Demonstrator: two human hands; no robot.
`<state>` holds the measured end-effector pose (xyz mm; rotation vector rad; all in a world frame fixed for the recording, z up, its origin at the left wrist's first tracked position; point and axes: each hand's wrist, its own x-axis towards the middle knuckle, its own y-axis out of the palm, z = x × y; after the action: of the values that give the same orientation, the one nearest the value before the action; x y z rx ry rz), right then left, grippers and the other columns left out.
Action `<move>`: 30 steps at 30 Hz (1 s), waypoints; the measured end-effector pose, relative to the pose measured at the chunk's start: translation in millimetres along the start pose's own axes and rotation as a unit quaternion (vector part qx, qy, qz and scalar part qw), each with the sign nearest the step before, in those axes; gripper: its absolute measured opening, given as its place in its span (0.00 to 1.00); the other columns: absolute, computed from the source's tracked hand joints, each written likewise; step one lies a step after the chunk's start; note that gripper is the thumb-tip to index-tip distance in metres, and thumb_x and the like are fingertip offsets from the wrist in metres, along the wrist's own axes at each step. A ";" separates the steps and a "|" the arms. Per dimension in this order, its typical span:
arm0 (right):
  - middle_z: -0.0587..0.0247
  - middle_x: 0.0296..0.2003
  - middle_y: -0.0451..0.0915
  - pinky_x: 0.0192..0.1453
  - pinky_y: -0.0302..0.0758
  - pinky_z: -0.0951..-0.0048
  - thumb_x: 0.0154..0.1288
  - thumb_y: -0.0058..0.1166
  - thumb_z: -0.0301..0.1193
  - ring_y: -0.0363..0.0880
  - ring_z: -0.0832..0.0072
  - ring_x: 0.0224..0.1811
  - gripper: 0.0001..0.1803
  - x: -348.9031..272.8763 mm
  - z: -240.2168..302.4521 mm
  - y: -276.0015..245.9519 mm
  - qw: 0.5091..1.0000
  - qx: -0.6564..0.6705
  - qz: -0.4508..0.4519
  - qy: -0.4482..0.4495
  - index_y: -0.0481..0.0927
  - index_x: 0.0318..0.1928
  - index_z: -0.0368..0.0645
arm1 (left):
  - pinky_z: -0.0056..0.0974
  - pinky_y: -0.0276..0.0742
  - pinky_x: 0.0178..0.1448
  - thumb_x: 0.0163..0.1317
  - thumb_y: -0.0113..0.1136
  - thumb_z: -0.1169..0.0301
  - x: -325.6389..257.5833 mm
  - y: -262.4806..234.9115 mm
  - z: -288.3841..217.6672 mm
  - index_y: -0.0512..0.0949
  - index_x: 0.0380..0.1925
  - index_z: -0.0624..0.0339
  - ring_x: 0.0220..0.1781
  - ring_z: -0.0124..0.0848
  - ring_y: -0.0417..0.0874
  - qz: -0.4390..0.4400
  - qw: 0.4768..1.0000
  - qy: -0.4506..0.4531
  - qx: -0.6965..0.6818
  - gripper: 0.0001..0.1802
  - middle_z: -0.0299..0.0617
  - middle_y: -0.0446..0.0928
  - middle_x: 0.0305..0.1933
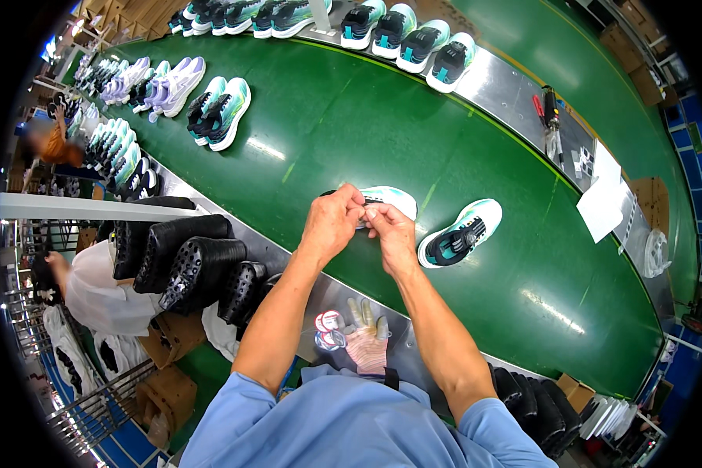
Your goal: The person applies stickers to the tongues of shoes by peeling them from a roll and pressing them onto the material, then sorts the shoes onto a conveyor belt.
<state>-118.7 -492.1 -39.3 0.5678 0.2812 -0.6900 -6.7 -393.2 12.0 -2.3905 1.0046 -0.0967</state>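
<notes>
Sneaker [390, 200], white and teal, on green conveyor belt [327, 132], partly hidden behind both hands. Left hand [331, 222] and right hand [392, 236] closed, pinching its near end. Second sneaker [460, 232] just right. Black shoe lasts [187, 261] racked left. Round red-white labels [327, 329] beside knit glove [366, 343] on metal ledge. White paper sheet [604, 204] far right.

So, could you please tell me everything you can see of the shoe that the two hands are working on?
The white and mint-green running shoe lies on the green conveyor belt, its pale sole end pointing right. Only that end shows; the rest is hidden behind the left hand and right hand, which pinch it together at its dark upper part. Its upper looks like knit fabric. A matching teal and white shoe lies just to its right, apart from it.
</notes>
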 end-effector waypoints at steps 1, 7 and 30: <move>0.69 0.37 0.85 0.38 0.71 0.80 0.75 0.59 0.27 0.77 0.84 0.36 0.07 0.3 -0.1 1.0 1.000 0.003 -0.001 0.000 0.86 0.47 0.38 | 0.36 0.83 0.38 0.64 0.64 0.81 0.4 0.7 -0.7 0.79 0.42 0.67 0.32 0.30 0.87 -0.007 1.000 0.003 0.015 0.07 0.47 0.86 0.31; 0.67 0.38 0.86 0.39 0.72 0.79 0.74 0.60 0.26 0.76 0.83 0.36 0.07 2.2 1.9 10.3 0.998 -0.051 -0.017 -0.026 0.86 0.48 0.37 | 0.50 0.83 0.43 0.62 0.65 0.77 0.5 0.8 -8.6 0.79 0.39 0.66 0.38 0.52 0.88 -0.042 0.996 0.009 0.084 0.07 0.54 0.85 0.33; 0.68 0.36 0.84 0.39 0.78 0.77 0.77 0.57 0.30 0.80 0.81 0.35 0.11 -2.5 9.3 14.2 0.995 -0.092 -0.014 -0.020 0.85 0.51 0.36 | 0.45 0.82 0.55 0.56 0.70 0.70 -5.3 -47.8 21.9 0.89 0.41 0.51 0.56 0.45 0.79 0.087 0.860 0.045 0.500 0.11 0.46 0.79 0.48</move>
<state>-110.5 -487.3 -25.0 0.3751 0.3111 -0.6933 26.0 -352.2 18.3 -1.3435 0.8860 -0.5281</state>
